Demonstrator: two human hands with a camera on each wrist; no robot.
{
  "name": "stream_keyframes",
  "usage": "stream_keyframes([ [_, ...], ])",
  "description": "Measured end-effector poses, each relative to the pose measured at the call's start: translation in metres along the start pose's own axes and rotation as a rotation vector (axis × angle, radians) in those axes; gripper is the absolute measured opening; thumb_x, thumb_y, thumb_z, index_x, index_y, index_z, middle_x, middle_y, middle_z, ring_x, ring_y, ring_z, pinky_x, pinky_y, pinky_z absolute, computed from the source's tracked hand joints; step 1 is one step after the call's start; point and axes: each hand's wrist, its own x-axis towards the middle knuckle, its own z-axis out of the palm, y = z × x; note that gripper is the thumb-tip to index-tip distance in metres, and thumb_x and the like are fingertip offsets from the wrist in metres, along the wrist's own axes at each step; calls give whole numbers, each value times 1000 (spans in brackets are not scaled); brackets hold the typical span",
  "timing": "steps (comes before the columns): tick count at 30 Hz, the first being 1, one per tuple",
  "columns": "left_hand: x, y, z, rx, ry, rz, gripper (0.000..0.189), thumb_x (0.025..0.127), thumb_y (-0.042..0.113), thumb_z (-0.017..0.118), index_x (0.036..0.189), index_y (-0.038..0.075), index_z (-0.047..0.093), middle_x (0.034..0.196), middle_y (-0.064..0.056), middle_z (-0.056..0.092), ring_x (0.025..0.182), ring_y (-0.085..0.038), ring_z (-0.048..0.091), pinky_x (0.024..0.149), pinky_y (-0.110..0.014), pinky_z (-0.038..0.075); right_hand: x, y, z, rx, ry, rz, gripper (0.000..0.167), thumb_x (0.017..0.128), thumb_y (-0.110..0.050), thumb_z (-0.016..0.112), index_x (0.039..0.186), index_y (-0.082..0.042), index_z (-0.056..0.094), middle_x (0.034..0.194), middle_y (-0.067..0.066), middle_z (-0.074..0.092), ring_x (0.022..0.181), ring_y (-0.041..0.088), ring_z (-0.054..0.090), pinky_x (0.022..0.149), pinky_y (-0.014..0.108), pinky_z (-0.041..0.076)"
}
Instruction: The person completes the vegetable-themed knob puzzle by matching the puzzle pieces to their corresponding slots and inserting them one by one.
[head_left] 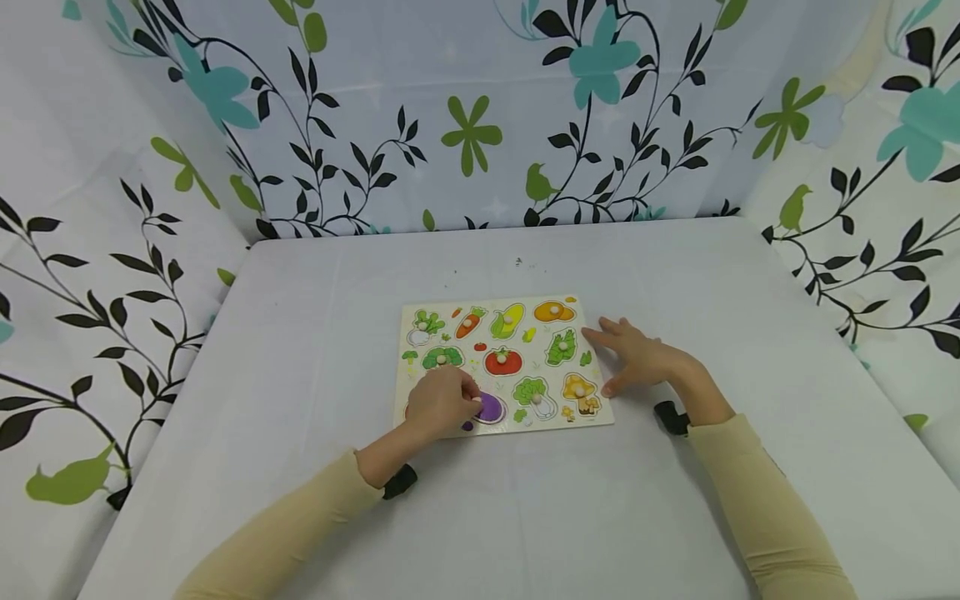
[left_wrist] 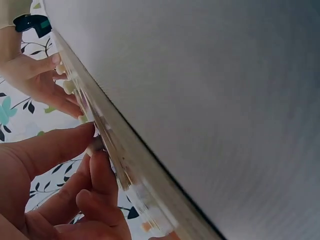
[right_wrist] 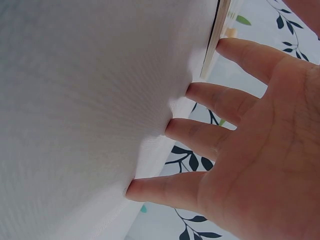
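A wooden knob puzzle board (head_left: 405, 333) with vegetable pieces lies flat on the table. My left hand (head_left: 442, 402) is over its lower left part and pinches the small knob (left_wrist: 95, 145) of the purple eggplant piece (head_left: 492, 409) between thumb and finger. That hand hides the pieces beneath it. Beyond it are the broccoli (head_left: 442, 357) and the tomato (head_left: 503, 362). My right hand (head_left: 637, 357) is at the board's right edge, fingers spread. In the right wrist view, its straight fingertips (right_wrist: 192, 90) rest on the tablecloth, one touching the board's side.
The table (head_left: 315, 350) has a white cloth. Floral curtains (head_left: 480, 108) hang behind it and at both sides. Dark wrist devices (head_left: 671, 418) sit by both sleeves. Small dark specks (head_left: 518, 262) show on the cloth beyond the board.
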Motion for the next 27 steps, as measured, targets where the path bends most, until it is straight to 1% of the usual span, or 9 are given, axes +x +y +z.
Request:
stream_keyframes([
  [4, 1, -1, 3, 6, -10, -6, 8, 80, 11, 74, 72, 11, 72, 60, 4, 59, 57, -10, 50, 44, -21, 34, 0, -1, -1, 2, -3, -1, 101, 74, -32, 84, 155, -13, 27, 162, 24, 9, 147, 51, -1, 101, 83, 7],
  [10, 3, 0, 5, 38, -24, 15, 11, 81, 12, 74, 70, 11, 71, 61, 4, 59, 58, -11, 49, 45, -21, 33, 0, -2, -1, 0, 1, 4, 101, 73, -31, 84, 155, -13, 27, 162, 24, 10, 147, 51, 0, 102, 83, 8],
  [16, 4, -1, 5, 19, -14, 20, 9, 80, 11, 74, 72, 11, 72, 62, 4, 59, 58, -11, 49, 44, -21, 33, 0, -1, 0, -1, 2, 6, 102, 73, -33, 84, 155, -14, 27, 162, 24, 10, 147, 51, 0, 102, 83, 9],
  [19, 4, -3, 4, -6, -32, 7, 7, 80, 13, 75, 74, 11, 72, 63, 4, 60, 59, -11, 51, 45, -21, 34, 0, -1, -1, 2, 1, 5, 102, 74, -32, 84, 155, -13, 26, 162, 24, 9, 147, 51, -1, 102, 83, 8],
  [22, 5, -7, 2, -55, -66, -25, 6, 81, 17, 76, 83, 12, 74, 69, 4, 62, 63, -10, 53, 51, -22, 37, 0, -2, -1, 4, -2, 2, 101, 74, -32, 83, 155, -13, 26, 162, 24, 9, 147, 52, -1, 102, 83, 8],
  [24, 3, -10, -3, -93, -82, -42, 15, 81, 21, 77, 93, 12, 74, 75, 3, 64, 66, -11, 55, 55, -22, 40, 0, -3, -1, 9, -6, 0, 100, 75, -31, 83, 155, -13, 26, 162, 24, 9, 147, 52, -2, 102, 83, 7],
  [26, 2, -13, -13, -122, -67, -44, 26, 82, 24, 77, 104, 11, 73, 82, 1, 67, 71, -13, 57, 59, -24, 41, -1, -3, -1, 15, -2, -5, 100, 76, -31, 82, 156, -13, 25, 162, 25, 9, 147, 52, -2, 102, 83, 7],
  [27, 1, -15, -20, -120, -43, -36, 31, 83, 26, 76, 110, 10, 72, 87, -1, 68, 75, -15, 58, 61, -25, 42, -1, -3, -1, 24, 4, -6, 99, 76, -31, 82, 156, -13, 25, 162, 25, 9, 147, 52, -1, 102, 83, 7],
])
